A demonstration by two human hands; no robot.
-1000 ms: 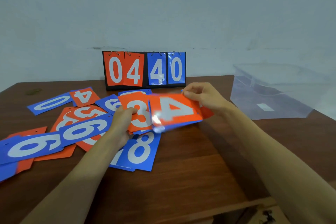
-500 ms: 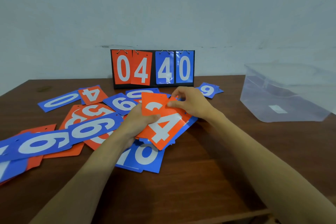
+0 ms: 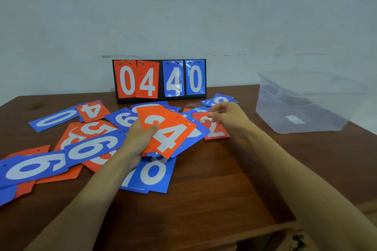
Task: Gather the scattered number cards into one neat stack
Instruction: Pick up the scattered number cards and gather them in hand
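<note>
Dark red-brown wooden counter (image 3: 214, 185) against pale, scuffed wall (image 3: 183, 10). Clear plastic bin (image 3: 302, 106) at right rear; white label unreadable. Black flip scoreboard (image 3: 160, 80) at back edge reads orange 0 4, blue 4 0.

Loose number cards (image 3: 34, 167), orange and blue, overlap across left and centre; 0, 4, 6, 9 legible.

Left hand (image 3: 138, 138) grips fanned bunch of cards (image 3: 169, 134) just above counter, orange 4 on top, thumb across face.

Right hand (image 3: 228, 117) over orange 2 card (image 3: 215, 130), fingers loosely curled; cannot tell whether pinching it.
</note>
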